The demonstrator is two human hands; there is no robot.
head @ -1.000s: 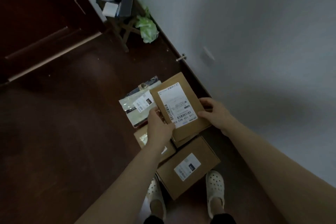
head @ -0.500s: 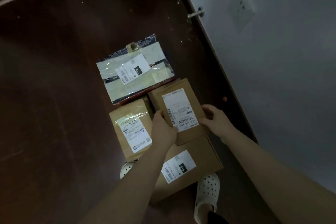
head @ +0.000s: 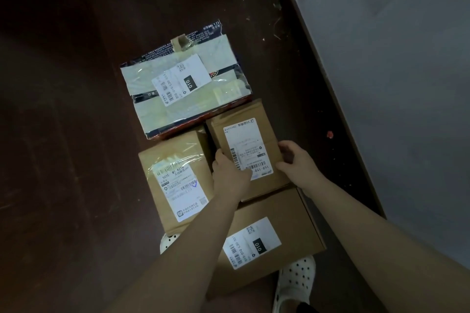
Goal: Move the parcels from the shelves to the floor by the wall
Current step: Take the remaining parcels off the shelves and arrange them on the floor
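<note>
We look down at a dark floor [head: 63, 134] beside a pale wall [head: 407, 109] on the right of the frame. At centre, a small brown parcel [head: 254, 114] is held between two bare hands. The left hand [head: 229, 175] wraps its fingers round the parcel's left long edge. The right hand [head: 297, 162] clasps the right long edge, thumb on top. The parcel's long axis runs almost top to bottom of the frame, its upper end leaning a little left. Its white label faces up, with a barcode and the digits "159-159-" at the lower end. The parcel's lower end overlaps the upper edge of a large brown box [head: 292, 213] at lower centre; we cannot tell whether it rests there.

The large box's label shows "010" in a black block. Left of centre lies a brown taped parcel [head: 175, 178] whose label seems to read "501E M1 A21B". Above centre sits a dark printed box [head: 229, 58] wrapped in clear tape, its label also marked "010". A white perforated clog [head: 295, 284] shows at the bottom edge.
</note>
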